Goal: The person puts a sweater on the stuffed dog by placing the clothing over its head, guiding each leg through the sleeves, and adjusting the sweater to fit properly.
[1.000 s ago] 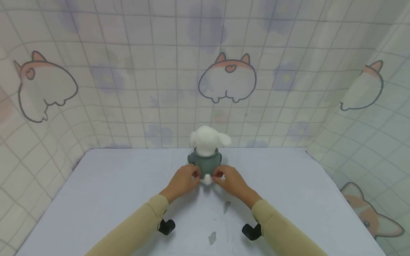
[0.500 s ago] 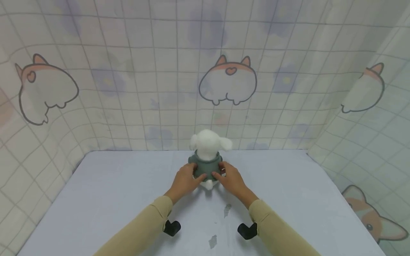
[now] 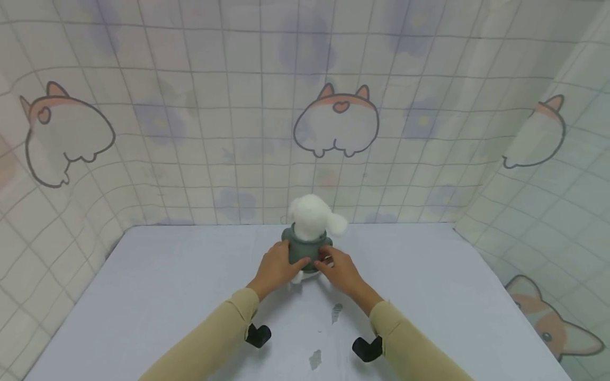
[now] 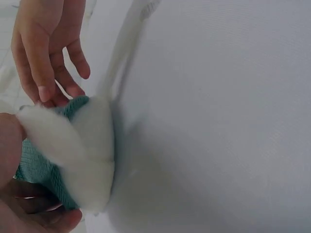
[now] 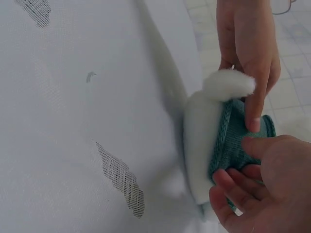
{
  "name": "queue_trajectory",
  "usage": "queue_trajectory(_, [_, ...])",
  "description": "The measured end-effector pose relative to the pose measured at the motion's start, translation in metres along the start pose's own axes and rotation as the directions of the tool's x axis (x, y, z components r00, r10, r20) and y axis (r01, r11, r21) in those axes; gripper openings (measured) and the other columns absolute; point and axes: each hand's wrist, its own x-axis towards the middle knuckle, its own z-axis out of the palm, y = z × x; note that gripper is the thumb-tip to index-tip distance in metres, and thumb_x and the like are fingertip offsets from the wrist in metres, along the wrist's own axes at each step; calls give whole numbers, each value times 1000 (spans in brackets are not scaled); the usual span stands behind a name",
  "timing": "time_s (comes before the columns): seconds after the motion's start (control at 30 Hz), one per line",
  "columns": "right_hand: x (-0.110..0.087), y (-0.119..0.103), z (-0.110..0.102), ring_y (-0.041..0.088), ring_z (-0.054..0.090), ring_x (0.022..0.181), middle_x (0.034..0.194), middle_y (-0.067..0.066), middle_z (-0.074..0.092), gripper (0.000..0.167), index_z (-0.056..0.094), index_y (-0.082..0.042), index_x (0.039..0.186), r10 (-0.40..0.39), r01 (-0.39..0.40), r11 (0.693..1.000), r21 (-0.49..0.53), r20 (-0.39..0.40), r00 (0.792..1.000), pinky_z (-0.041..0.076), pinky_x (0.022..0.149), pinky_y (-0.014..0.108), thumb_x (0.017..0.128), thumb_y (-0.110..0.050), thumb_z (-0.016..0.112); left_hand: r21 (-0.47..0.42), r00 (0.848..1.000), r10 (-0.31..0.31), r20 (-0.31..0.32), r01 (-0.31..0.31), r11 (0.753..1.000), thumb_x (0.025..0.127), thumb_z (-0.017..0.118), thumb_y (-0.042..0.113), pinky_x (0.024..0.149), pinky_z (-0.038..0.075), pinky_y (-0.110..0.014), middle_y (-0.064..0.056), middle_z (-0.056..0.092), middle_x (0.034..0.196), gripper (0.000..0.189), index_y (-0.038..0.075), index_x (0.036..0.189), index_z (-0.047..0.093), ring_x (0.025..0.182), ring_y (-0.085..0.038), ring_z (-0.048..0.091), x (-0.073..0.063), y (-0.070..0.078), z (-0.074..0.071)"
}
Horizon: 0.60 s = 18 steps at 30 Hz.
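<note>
A white plush dog (image 3: 311, 216) sits on the table with its back to me, wearing a green knitted sweater (image 3: 304, 253). My left hand (image 3: 276, 269) grips the sweater's left side, its thumb across the lower back. On the opposite side, my right hand (image 3: 342, 271) holds the sweater between thumb and curled fingertips near the hem. The thumbs lie close together. Below the hem, the stubby white tail (image 3: 297, 277) leans left; the right wrist view shows this tail (image 5: 229, 83) beside the rolled hem. The toy's front is hidden.
The white table (image 3: 190, 275) has several grey worn patches, one patch (image 3: 315, 360) near the front. A gridded curtain (image 3: 257, 116) with printed corgis encloses the back and sides. Black wrist mounts (image 3: 368, 349) stick out below the tan sleeves (image 3: 419, 344).
Both hands have gone from the hem beside the tail to the sweater's sides, thumbs onto its lower back. The tail has swung left, and the dog's head has shifted slightly right.
</note>
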Motion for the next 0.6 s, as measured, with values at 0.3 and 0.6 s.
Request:
queue_trajectory(0.3, [-10, 0, 3, 22, 66, 102, 115, 8, 68, 28, 62, -8, 121, -89, 88, 996, 12, 94, 992, 54, 87, 36, 95, -15, 61, 32, 1000, -25, -18, 25, 999, 82, 73, 47, 93, 50, -51, -23, 57, 127, 82, -6, 136, 44, 114, -36, 58, 6, -1, -1])
queue_trajectory(0.6, [-10, 10, -15, 21, 66, 97, 102, 5, 70, 13, 67, -9, 104, -8, 7, 1000, -14, -118, 993, 56, 80, 33, 93, -12, 63, 80, 1000, 4, -23, -2, 997, 78, 77, 44, 92, 50, -51, -17, 64, 122, 72, 0, 131, 53, 112, -33, 60, 12, -4, -3])
